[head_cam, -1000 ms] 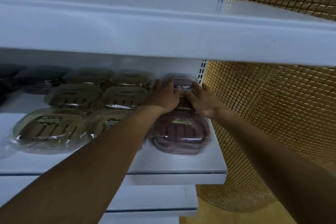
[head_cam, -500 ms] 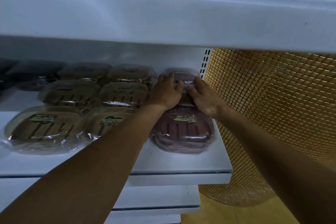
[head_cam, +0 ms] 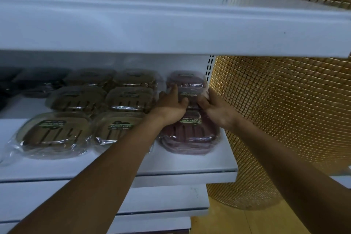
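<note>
— Since the hands lay close together on top of it a second ago, what is different?
— They have drawn apart. The left hand (head_cam: 171, 107) now runs along the left edge of the middle maroon pack (head_cam: 192, 94), with the thumb hooked over its top. The right hand (head_cam: 215, 109) has gone to the right edge, its fingers (head_cam: 209, 94) wrapped round the side next to the gold mosaic wall (head_cam: 284, 110). The pack's label shows between them.
— Where does the pack sit?
— Right of centre in the frame, on the white shelf (head_cam: 209, 165). It overlaps the front maroon pack (head_cam: 190, 137) and lies just ahead of the back maroon pack (head_cam: 185, 77). Brown packs (head_cam: 125, 99) fill the columns to the left.
— What does that mean for the work?
— I judge that pressing has given way to a hold from both sides, so the pack can be slid or lifted to square up the column.
</note>
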The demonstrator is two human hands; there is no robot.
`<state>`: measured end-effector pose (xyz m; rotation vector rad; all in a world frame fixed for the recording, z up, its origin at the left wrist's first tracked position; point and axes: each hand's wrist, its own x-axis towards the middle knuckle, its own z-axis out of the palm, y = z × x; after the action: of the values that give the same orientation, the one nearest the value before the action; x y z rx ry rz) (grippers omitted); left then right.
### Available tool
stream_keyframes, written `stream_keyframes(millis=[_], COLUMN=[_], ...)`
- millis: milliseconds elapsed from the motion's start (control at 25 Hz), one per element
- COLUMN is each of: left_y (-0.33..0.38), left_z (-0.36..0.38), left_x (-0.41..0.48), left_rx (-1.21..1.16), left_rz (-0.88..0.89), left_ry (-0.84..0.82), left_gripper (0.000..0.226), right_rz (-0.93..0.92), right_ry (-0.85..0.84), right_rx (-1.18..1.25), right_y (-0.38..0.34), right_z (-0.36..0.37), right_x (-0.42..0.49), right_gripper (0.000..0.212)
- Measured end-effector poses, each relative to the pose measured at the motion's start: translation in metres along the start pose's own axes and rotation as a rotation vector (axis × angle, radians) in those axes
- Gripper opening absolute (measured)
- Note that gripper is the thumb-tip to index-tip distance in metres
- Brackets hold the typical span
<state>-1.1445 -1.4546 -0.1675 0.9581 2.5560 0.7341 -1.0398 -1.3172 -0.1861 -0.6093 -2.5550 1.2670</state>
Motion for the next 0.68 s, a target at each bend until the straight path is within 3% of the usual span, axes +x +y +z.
stream_keyframes(millis=[240,680], left_y=[0.015,0.005], left_z=[0.008,0.01], left_x=[-0.009,-0.04], left_rx=[-0.078,-0.137], left_rz=[-0.04,-0.035], left_ry=[-0.005,0.048], left_gripper=[0.068,0.07], right_rz=[0.103,0.113], right_ry=[0.03,0.024], right_rx=[0.18,0.212], right_y=[-0.008,-0.022], right_z=[-0.002,-0.012], right_x=[-0.013,-0.036], right_gripper=[0.023,0.046])
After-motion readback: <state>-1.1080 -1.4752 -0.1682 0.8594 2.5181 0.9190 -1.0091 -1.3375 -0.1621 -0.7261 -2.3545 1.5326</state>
